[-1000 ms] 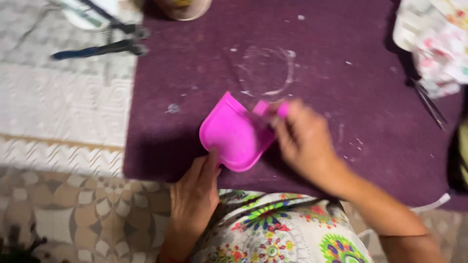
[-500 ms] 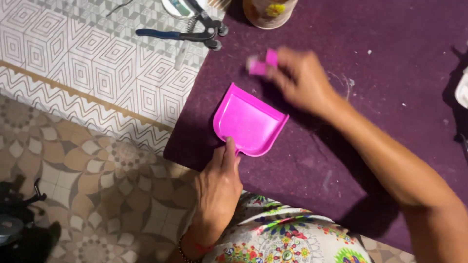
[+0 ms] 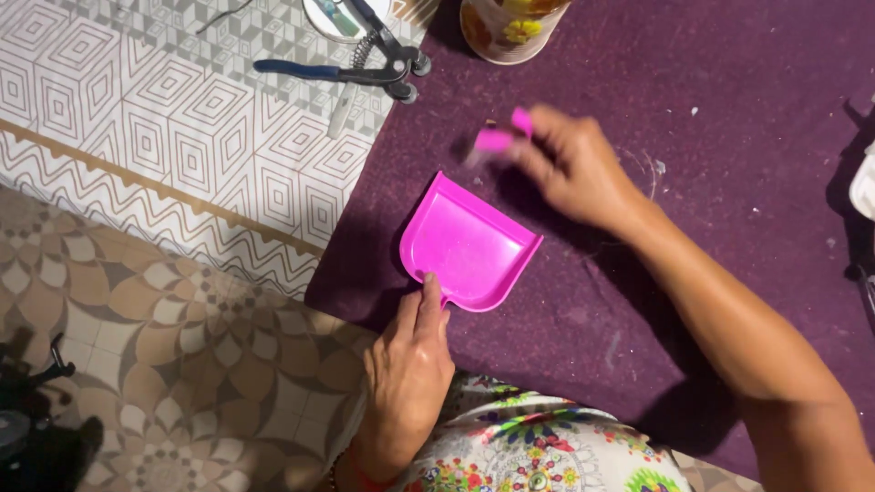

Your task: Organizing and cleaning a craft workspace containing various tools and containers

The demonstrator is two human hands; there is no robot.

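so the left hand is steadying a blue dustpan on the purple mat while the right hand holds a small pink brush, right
Not quite: the dustpan is bright pink, not blue, as the head view shows. The rest holds: the left hand rests a finger on its near edge on the purple mat, and the right hand holds a small pink brush.

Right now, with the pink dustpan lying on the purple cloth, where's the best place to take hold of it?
Probably the narrow rounded back edge of the pink dustpan, coming from the near side, where the left hand already pins it with a finger. The raised rim there gives fingers something to pinch, while the wide open mouth faces the right hand and its small pink brush.
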